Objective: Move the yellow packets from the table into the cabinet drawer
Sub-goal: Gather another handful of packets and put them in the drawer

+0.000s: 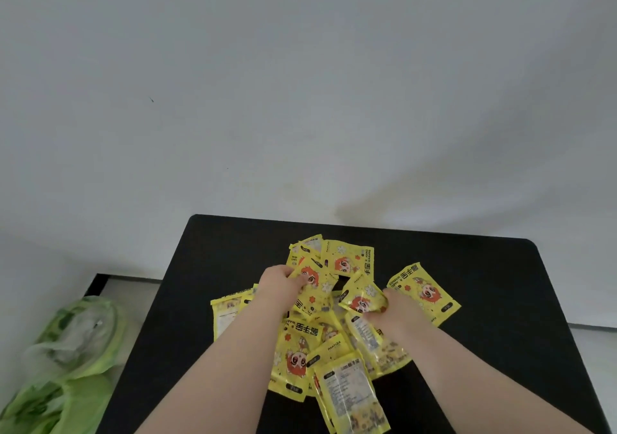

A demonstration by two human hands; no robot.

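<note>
From the head view, a heap of yellow packets (pixel 320 316) lies spread over the middle of a black table (pixel 484 283) set against a pale wall (pixel 300 83). Both bare hands are down in the pile: the left hand (pixel 278 281) pinches one packet near the far side, and the right hand (pixel 392 306) is closed on another packet at its edge. One packet (pixel 425 291) lies alone just to the right. A green plastic bag (pixel 71 357) sits beside the table on the left.

Packets (pixel 334 316) heaped mid-table (pixel 484 283); bag (pixel 66 360) left.
</note>
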